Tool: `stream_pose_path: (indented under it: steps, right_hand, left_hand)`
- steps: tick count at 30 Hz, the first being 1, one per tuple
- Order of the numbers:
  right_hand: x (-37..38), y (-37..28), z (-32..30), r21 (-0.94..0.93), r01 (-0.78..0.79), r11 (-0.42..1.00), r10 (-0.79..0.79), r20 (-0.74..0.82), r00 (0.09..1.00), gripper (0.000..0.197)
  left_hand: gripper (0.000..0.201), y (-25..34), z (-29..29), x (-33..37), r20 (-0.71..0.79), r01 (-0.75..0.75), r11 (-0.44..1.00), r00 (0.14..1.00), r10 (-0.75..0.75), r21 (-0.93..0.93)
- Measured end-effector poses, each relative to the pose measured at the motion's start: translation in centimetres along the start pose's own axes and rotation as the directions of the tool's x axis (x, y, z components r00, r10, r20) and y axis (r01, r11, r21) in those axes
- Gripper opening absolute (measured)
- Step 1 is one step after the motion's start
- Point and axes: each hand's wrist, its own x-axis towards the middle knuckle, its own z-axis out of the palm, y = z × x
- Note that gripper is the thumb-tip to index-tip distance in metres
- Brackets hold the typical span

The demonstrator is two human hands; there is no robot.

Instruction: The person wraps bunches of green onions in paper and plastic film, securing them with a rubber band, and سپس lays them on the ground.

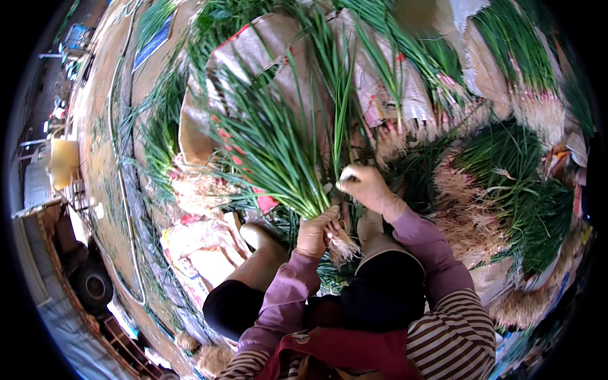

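My left hand [315,232] is shut around the base of a bunch of green onions [273,147], just above its pale roots [342,248]; the long green leaves fan up and to the left. My right hand [367,188] is closed on a few green stalks [342,107] that rise straight up from it, right beside the bunch. Both hands are gloved, with purple sleeves. My knees in tan boots [266,250] sit just below the hands.
Heaps of green onions with roots lie at the right [506,190] and top right [529,69]. Brown sacks [380,76] lie under the greens. A sandy ground strip with a hose [123,190] runs along the left, by a vehicle tyre [94,285].
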Motion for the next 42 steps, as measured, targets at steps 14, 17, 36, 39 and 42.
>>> stream_pose_path:
  steps: [14,17,36,39,42]
  right_hand:
    - [-0.3,1.7,2.4,0.557,-0.518,0.649,0.525,0.165,0.835,0.014]
    - [-2.6,3.8,1.9,0.372,-0.636,0.676,0.505,0.395,0.768,0.015]
    - [1.9,4.0,-2.0,0.635,-0.454,0.625,0.636,-0.076,0.768,0.022]
    - [0.3,7.0,-4.5,-0.210,-0.139,0.968,0.215,0.402,0.890,0.032]
    - [1.6,2.7,-10.4,-0.327,-0.142,0.934,0.292,0.472,0.832,0.031]
  left_hand:
    - [0.009,-0.8,0.4,0.0,-0.152,-0.038,0.999,0.988,0.038,0.004]
    - [0.013,-0.1,1.0,-0.4,-0.139,-0.024,0.997,0.990,0.014,-0.067]
    - [0.022,0.1,1.0,-1.4,0.063,-0.017,0.951,0.997,0.038,-0.308]
    - [0.025,1.2,-0.7,-1.1,-0.007,-0.192,0.953,0.981,0.196,-0.233]
    - [0.026,3.2,-0.5,-1.4,0.107,-0.300,0.884,0.928,0.358,-0.358]
